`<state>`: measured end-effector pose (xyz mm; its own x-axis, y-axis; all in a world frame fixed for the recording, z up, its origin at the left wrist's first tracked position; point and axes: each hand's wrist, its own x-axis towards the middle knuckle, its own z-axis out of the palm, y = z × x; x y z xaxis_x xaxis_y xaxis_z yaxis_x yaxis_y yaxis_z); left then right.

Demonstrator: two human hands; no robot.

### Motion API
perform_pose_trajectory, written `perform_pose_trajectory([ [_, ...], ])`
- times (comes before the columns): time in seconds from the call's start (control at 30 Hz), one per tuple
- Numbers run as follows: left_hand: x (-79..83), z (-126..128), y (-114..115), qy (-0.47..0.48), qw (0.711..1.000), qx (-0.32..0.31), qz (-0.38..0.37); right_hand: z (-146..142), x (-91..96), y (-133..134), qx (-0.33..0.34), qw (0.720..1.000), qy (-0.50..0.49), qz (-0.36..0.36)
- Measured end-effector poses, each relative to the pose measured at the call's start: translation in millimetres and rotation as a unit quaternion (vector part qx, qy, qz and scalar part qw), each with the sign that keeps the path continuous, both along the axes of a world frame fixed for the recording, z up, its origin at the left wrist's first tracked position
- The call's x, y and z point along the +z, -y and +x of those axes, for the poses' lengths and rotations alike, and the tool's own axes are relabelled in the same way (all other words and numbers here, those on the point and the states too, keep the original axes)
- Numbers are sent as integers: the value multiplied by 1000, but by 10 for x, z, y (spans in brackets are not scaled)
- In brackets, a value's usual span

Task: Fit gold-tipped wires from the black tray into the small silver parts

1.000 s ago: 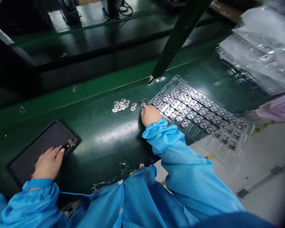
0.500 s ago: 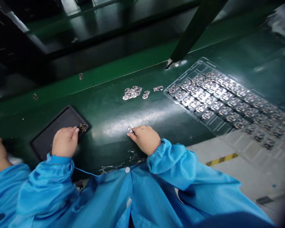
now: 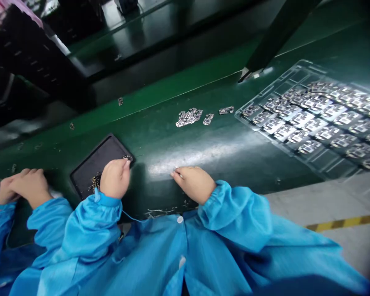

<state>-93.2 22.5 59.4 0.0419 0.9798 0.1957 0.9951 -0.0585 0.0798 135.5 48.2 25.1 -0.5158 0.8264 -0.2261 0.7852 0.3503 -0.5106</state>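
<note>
My left hand [image 3: 115, 177] is closed in a pinch over the right corner of a shallow black tray [image 3: 94, 158]. Its fingertips are at a small pile of tiny gold-coloured parts [image 3: 128, 157]; whether one is between them I cannot make out. More gold parts [image 3: 95, 183] lie in the tray beside the wrist. Over the green bench my right hand [image 3: 195, 183] pinches a small circuit board [image 3: 176, 168], mostly hidden by the fingers. Beyond it lie a heap of similar silvery boards [image 3: 189, 117] and two separate ones, a single board [image 3: 208, 119] and a longer piece [image 3: 226, 110].
A clear plastic tray [image 3: 274, 144] with rows of boards fills the right side. A dark post [image 3: 265, 49] rises behind the bench [image 3: 160, 185]. At left are a co-worker's hands [image 3: 31, 185], pressed together. Loose boards [image 3: 120, 101] lie along the back strip.
The view has shifted, so the bench things appear farther right. The board in my right hand shows less. Both of the co-worker's hands are now visible. My left hand stays at the gold parts.
</note>
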Motion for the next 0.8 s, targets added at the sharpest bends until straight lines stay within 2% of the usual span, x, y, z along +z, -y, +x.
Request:
perform_pose_trajectory([
  [0.07,23,101,56,38,999,-16,2,-12,81,-45,-50,994,-74,-65],
  [0.13,17,208,107,75,997,-21,9,-23,164,-66,-93,975,-151,-134],
  [0.3,-29,406,184,129,991,-42,12,-39,283,-55,-120,920,-265,-262],
  [0.4,-71,451,185,140,988,-70,-7,0,278,-42,-136,904,-272,-300],
  [0.53,-185,537,187,104,991,-85,-12,94,220,1,-143,905,-243,-319],
  [0.63,-290,687,227,76,987,-138,-20,157,155,57,-140,901,-206,-356],
  [0.7,-341,803,267,88,980,-178,-36,191,116,90,-152,878,-198,-408],
  [0.8,-379,934,318,115,974,-191,-34,226,80,115,-203,814,-229,-494],
])
